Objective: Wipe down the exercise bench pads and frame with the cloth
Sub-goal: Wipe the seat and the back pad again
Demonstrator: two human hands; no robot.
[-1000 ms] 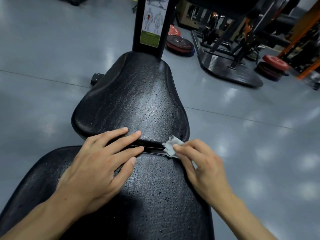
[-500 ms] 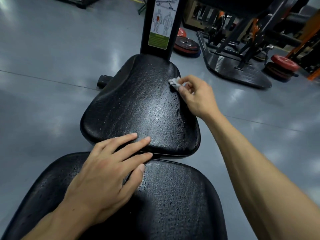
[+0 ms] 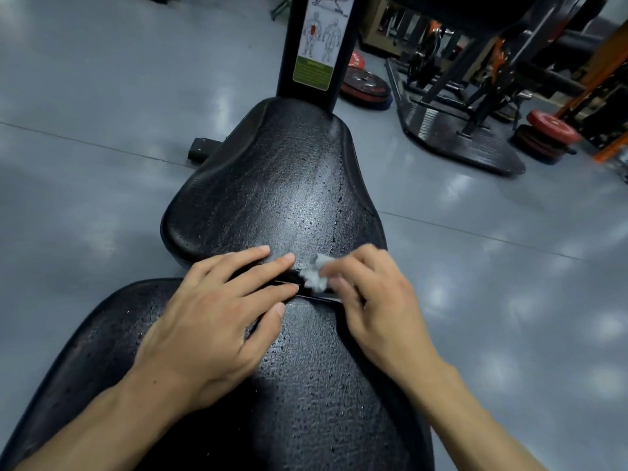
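Cloth (image 3: 315, 277): bunched small, sat at gap between pads, likely to work the seam | right hand (image 3: 370, 294): pinched cloth, blurred | left hand (image 3: 217, 314): lay flat, fingers straight, left of cloth, probably bracing | far pad (image 3: 272, 185): beyond cloth, wet droplets.

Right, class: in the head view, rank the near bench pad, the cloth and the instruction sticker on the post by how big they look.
1. Near bench pad, though nearness to the camera inflates it.
2. Instruction sticker.
3. Cloth, partly covered by the right hand.
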